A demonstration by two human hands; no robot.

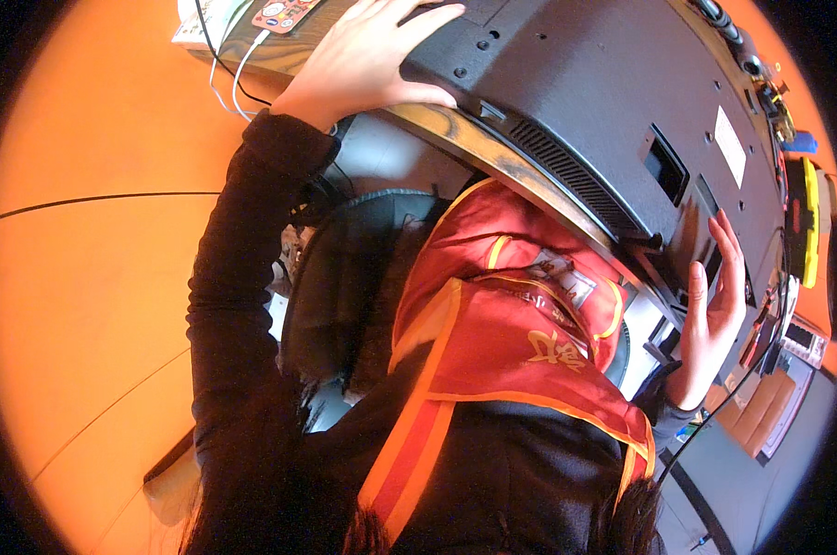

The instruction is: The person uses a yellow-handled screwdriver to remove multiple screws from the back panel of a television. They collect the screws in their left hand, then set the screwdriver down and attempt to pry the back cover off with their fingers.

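A large black panel, the vented back cover of a flat screen (576,92), lies on a wooden table (492,153) in front of me. Screw holes dot its surface, and it carries a white label (730,148) and a rectangular recess (666,165). My left hand (367,60) rests at the panel's left edge, thumb and fingers spread. Over at the near right corner, my right hand (717,310) is upright against the panel's edge with its fingers stretched out and apart. Neither hand is wrapped round anything. The screen side is hidden underneath.
At the table's far left is a phone-like thing in a sticker-covered pink case (284,14) with a white cable (242,69). Along the right side are a yellow-and-black object (811,222), a blue item (800,142) and brown cardboard (756,407). A dark chair (344,277) stands below the table.
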